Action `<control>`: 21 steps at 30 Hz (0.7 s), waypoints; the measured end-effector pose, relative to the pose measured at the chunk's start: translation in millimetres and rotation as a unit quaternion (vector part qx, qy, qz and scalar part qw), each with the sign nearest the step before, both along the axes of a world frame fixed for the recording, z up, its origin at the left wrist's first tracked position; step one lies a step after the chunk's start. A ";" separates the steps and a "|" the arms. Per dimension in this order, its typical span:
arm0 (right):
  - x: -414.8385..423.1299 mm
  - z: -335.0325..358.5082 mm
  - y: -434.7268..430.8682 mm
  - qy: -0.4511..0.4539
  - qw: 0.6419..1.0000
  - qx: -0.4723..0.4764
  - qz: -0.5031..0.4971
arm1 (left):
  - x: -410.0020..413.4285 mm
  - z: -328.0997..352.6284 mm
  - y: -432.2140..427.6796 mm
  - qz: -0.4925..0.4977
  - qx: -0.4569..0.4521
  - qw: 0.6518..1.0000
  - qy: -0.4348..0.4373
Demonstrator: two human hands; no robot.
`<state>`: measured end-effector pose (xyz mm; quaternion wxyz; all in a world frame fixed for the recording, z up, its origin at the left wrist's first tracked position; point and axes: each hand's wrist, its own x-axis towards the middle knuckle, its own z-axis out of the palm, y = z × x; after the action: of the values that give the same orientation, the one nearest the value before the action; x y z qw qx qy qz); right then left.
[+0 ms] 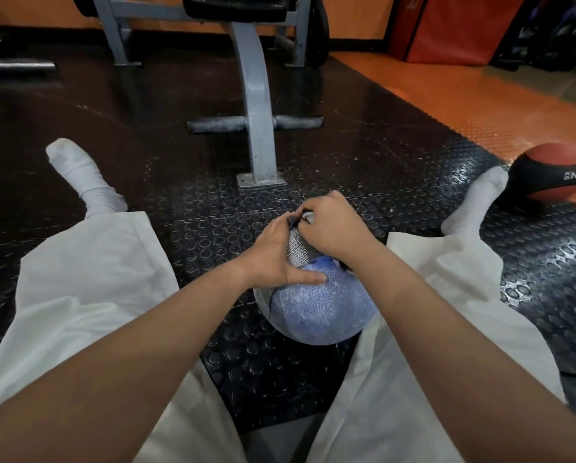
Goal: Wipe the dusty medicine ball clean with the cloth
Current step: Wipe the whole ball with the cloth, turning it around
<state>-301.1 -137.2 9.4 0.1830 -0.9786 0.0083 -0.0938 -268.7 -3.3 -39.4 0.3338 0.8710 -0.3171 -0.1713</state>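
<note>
Nearest the camera, two bare forearms reach forward over white trousers [89,279], the legs spread apart on a black studded rubber floor [213,228]. Between the legs, on that floor, sits the medicine ball [316,305], blue with a pale dusty film across its near face and a grey patterned panel on top. It leans against the inner side of the right trouser leg.

The left hand [273,252] lies flat and spread on the ball's upper left side, thumb stretched out along the blue surface and fingers reaching up over the top. The right hand [333,225] is curled tight on the crown of the ball, gripping the bunched cloth [295,221], of which only a small dark and white edge shows, at the point where the two hands meet.

Beyond the hands, a white sock [83,175] points out to the left and another [476,202] to the right. Just beside the right sock rests a red and black ball [553,175] marked 2 kg. Straight ahead stands a grey metal bench frame [258,95] with a bolted foot plate and a crossbar. Farther right runs an orange floor strip [463,101], with a red pad [453,28] upright at the back
</note>
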 end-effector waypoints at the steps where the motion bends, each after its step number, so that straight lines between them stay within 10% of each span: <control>1: 6.0 -0.1 1.9 0.009 1.000 -0.016 -0.012 | 1.7 0.6 0.8 0.005 0.001 1.000 0.004; 21: -5.3 4.6 -5.5 -0.012 1.000 0.026 0.010 | 13.6 10.4 -8.8 -0.002 0.011 0.998 0.058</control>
<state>-306.4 -142.8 14.0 0.2091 -0.9724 -0.0011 -0.1033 -255.1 -12.2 -29.0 0.3417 0.8627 -0.2971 -0.2253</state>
